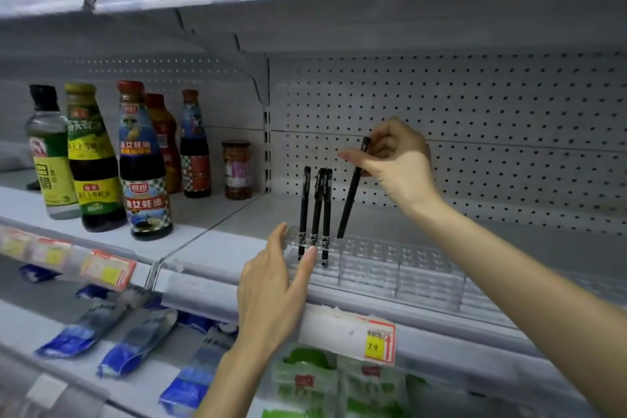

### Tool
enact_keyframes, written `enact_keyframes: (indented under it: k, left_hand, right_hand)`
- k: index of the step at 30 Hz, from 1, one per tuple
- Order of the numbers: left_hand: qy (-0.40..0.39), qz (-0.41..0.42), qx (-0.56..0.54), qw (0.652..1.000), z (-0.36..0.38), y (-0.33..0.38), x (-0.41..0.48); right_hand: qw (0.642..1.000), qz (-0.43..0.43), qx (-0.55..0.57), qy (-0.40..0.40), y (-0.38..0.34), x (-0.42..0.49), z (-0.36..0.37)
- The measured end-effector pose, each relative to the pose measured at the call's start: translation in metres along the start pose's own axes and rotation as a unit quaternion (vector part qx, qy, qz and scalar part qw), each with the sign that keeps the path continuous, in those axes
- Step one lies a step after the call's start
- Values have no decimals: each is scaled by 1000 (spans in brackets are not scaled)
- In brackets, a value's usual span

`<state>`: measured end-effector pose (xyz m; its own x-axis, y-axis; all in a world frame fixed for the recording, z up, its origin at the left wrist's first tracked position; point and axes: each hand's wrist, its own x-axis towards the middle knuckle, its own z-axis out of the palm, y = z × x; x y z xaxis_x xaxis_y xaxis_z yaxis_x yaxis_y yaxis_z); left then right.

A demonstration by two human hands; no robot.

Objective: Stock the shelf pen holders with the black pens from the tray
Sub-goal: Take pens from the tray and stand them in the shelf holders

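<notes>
A clear plastic pen holder (390, 268) with rows of small slots sits on the grey shelf. Three black pens (317, 210) stand upright in its left end. My right hand (395, 163) pinches a fourth black pen (351, 193) near its top; the pen is tilted, with its lower tip at a slot just right of the three. My left hand (276, 282) rests with straight fingers against the holder's left front corner. The tray is not in view.
Sauce bottles (142, 159) and a jar (237, 170) stand on the same shelf to the left, past a clear divider (190, 241). A pegboard back wall (475, 132) rises behind the holder. Packaged goods and price tags (380, 343) line the shelf below.
</notes>
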<state>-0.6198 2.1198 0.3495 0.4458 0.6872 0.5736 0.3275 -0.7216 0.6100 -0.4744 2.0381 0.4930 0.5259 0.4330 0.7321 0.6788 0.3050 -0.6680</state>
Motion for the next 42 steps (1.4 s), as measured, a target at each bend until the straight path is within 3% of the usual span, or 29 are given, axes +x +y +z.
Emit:
enact_keyframes:
  k: [9, 23, 27, 32, 37, 42]
  left_hand:
    - [-10, -20, -26, 999, 0, -1, 1]
    - [-30, -38, -86, 995, -13, 13, 2]
    - [42, -21, -154, 987, -20, 17, -9]
    - [92, 39, -167, 981, -20, 33, -59]
    - [27, -13, -233, 972, 2, 31, -154]
    - [-122, -94, -183, 971, 35, 19, -231]
  right_hand:
    - [991, 26, -78, -110, 23, -6, 10]
    - [970, 47, -155, -183, 34, -22, 3]
    - [947, 50, -222, -226, 21, -34, -15]
    - [958, 15, -208, -195, -8, -81, -48]
    - [953, 24, -134, -270, -12, -183, -88]
    - [886, 101, -198, -407, 41, -295, -113]
